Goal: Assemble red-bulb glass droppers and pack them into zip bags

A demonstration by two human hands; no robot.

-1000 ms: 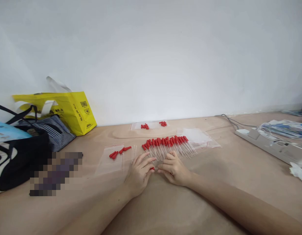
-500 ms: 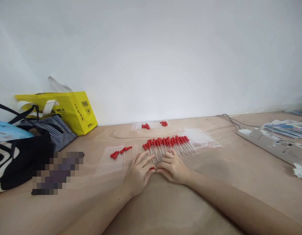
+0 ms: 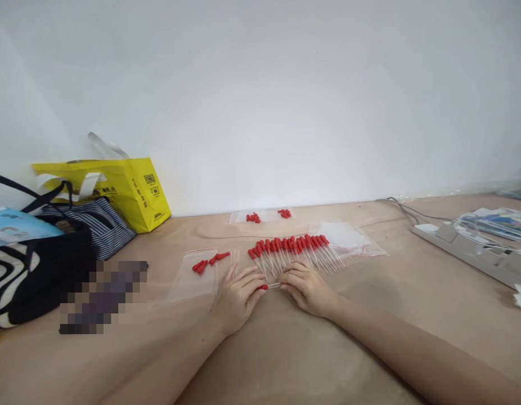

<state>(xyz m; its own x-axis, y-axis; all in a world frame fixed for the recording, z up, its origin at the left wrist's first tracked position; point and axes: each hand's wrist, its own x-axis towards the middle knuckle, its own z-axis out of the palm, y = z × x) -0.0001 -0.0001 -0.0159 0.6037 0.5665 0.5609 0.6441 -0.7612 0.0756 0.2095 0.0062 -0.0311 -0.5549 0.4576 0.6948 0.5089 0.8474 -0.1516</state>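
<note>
A plain white wall (image 3: pixel 260 101) backs the wooden tabletop (image 3: pixel 286 360).

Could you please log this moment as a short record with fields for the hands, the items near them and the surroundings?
left hand: pinches the red bulb of a dropper
right hand: holds the dropper's clear tube end
dropper row: red-capped, side by side, just beyond the hands
loose bulbs: on a clear bag, left of the row
table: bare wood
left edge: yellow bag, striped bag
right edge: power strip
</note>
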